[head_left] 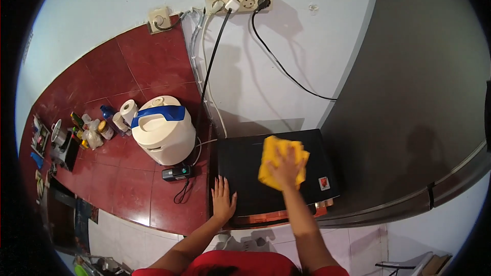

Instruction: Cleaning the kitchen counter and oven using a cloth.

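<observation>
A yellow cloth (270, 171) lies bunched on the flat black top (245, 166) of a box-shaped unit that stands against the wall. My right hand (285, 167) presses down on the cloth, fingers spread over it, holding it against the surface. At the unit's front left corner, my left hand (223, 203) rests flat with fingers stretched out and holds nothing. A small red-and-white sticker (324, 183) is on the top's right side. What lies under the cloth is hidden.
On the red tiled counter (128, 189) to the left stand a white rice cooker (162, 135) with a blue handle and a small black device (176, 174). Bottles and jars (106, 130) line the back. Cables hang from a power strip (249, 3). A tall grey refrigerator-like surface (404, 102) rises at right.
</observation>
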`<action>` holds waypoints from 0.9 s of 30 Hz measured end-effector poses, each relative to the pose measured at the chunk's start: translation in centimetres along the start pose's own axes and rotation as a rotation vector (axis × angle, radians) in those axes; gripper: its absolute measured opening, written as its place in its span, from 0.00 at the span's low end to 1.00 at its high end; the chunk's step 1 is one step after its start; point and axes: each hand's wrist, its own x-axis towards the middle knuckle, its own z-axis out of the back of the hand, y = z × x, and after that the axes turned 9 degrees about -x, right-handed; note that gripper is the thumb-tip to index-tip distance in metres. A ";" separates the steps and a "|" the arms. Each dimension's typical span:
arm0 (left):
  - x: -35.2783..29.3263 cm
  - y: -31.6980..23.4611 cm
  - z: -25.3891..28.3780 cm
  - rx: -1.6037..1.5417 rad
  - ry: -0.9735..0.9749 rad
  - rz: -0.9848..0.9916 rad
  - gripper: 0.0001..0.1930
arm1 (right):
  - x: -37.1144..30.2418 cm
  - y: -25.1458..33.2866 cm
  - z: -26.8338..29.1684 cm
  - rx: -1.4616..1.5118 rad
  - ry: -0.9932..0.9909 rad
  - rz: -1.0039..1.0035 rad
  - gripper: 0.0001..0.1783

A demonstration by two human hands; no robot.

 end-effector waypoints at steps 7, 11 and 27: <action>0.4 -0.3 -0.2 -0.047 -0.003 -0.068 0.34 | 6.0 -10.3 0.0 -0.110 0.115 -0.495 0.41; 0.6 -0.9 0.4 -0.038 0.017 -0.079 0.33 | 6.4 -5.5 -1.2 -0.141 0.025 -0.379 0.40; 0.5 -0.4 0.2 -0.026 0.006 -0.103 0.30 | 5.9 6.7 -2.9 0.089 -0.034 0.197 0.39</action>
